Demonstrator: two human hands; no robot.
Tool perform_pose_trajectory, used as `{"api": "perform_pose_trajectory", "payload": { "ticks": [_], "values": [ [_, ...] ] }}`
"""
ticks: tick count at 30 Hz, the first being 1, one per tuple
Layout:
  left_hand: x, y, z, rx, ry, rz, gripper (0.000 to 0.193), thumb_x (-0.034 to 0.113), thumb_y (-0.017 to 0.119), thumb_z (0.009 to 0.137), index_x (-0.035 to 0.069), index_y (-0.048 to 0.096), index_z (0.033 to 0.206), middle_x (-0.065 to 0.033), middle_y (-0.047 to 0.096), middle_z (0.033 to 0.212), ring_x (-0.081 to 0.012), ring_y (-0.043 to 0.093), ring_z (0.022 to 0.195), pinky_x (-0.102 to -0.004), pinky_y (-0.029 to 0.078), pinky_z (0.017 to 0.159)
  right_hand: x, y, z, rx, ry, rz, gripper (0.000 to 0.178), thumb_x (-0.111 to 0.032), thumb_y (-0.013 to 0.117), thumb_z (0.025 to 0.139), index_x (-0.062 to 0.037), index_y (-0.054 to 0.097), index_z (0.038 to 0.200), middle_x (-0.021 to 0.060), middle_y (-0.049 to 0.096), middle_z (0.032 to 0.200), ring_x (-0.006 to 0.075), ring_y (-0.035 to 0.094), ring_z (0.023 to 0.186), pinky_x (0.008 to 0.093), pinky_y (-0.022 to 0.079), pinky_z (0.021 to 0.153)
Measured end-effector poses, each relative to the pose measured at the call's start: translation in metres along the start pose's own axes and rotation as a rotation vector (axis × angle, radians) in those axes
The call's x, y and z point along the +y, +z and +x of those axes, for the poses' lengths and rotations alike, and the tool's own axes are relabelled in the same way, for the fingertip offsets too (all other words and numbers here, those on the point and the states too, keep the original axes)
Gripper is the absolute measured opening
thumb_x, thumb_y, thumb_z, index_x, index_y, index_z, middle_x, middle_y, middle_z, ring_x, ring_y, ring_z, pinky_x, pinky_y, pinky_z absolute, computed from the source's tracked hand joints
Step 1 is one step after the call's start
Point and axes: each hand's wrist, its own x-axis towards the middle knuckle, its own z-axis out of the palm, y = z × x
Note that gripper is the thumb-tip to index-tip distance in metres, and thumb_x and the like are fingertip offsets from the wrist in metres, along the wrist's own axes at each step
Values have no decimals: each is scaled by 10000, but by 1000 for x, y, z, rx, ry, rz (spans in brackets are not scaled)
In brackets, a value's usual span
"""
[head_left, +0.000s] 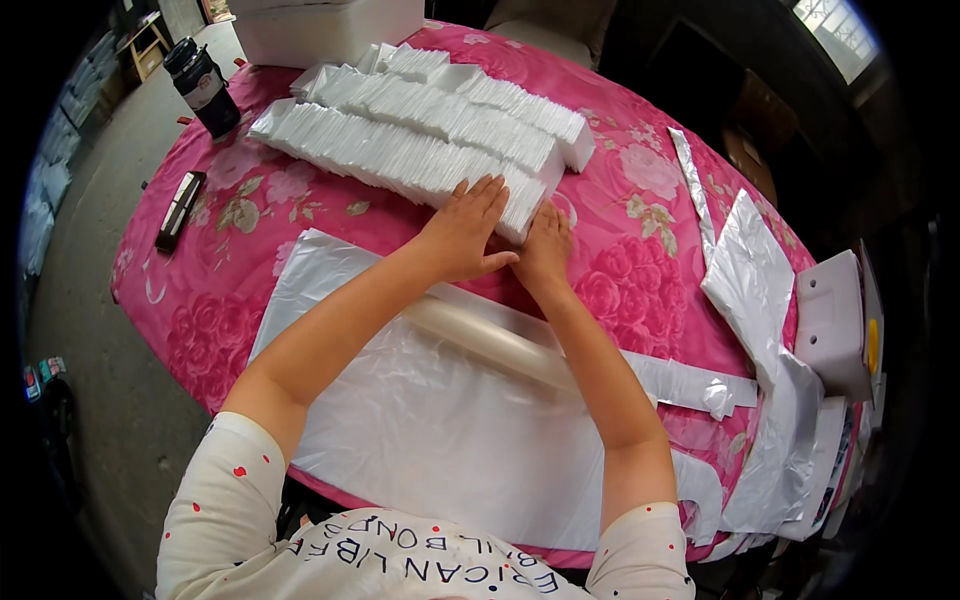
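Observation:
Rows of thin white pieces [370,150], packed upright side by side, stand at the far middle of the table. My left hand [462,230] rests on the near side of the front row close to its right end, its fingers stretched out. At that end my right hand [545,248] presses against the row, its fingers extended upward along it. The thumb of the left hand reaches close to the right hand. Below both forearms lies a large translucent plastic sheet [430,440], with a pale rolled length of plastic [490,340] across its far part.
A pink flowered cloth [230,310] covers the table. A dark bottle [205,90] and a small dark oblong object [181,212] are at left. A white box [330,30] stands at the back. Crumpled plastic [750,270] and a white container [832,320] lie along the right.

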Motion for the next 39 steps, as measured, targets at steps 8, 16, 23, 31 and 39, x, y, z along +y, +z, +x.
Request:
{"api": "perform_pose_trajectory", "payload": {
  "ticks": [8, 16, 23, 31, 39],
  "values": [
    [2, -2, -12, 84, 29, 5, 795, 466, 556, 826, -50, 263, 1355, -214, 179, 1450, -338, 142, 1360, -484, 135, 1090, -1, 1, -2, -1, -16, -15, 1011, -449, 726, 679, 102, 211, 1352, 260, 284, 1396, 407, 214, 1318, 427, 159, 1091],
    [19, -42, -84, 146, 10, -144, 744, 376, 588, 823, -27, 267, 1359, -209, 194, 1449, -365, 144, 1357, -494, 140, 1078, 19, -46, -46, -159, -65, 33, 912, -465, 690, 721, 115, 302, 1307, 283, 325, 1360, 409, 237, 1304, 430, 166, 1089],
    [76, -42, -177, -17, 19, -335, 750, 348, 599, 814, -27, 255, 1365, -216, 204, 1443, -376, 144, 1355, -512, 136, 1076, 33, -142, -178, -323, -91, 166, 578, -249, 691, 760, 14, 483, 1231, 182, 518, 1202, 343, 422, 1165, 387, 374, 963],
    [181, -16, -212, -243, 231, -526, 777, 373, 600, 795, -11, 252, 1374, -239, 129, 1458, -419, 117, 1349, -516, 155, 1074, 0, -162, -332, -294, 78, 125, 509, -201, 672, 756, 34, 512, 1178, 184, 553, 1007, 335, 532, 932, 382, 448, 812],
    [234, -2, -201, -232, 339, -481, 707, 472, 561, 784, 62, 384, 1333, -220, 161, 1457, -436, 86, 1348, -532, 162, 1065, 40, -142, -379, -210, -140, -84, 575, -284, 550, 826, -12, 400, 1310, 173, 318, 1407, 324, 269, 1313, 408, 218, 1075]
  ]
}}
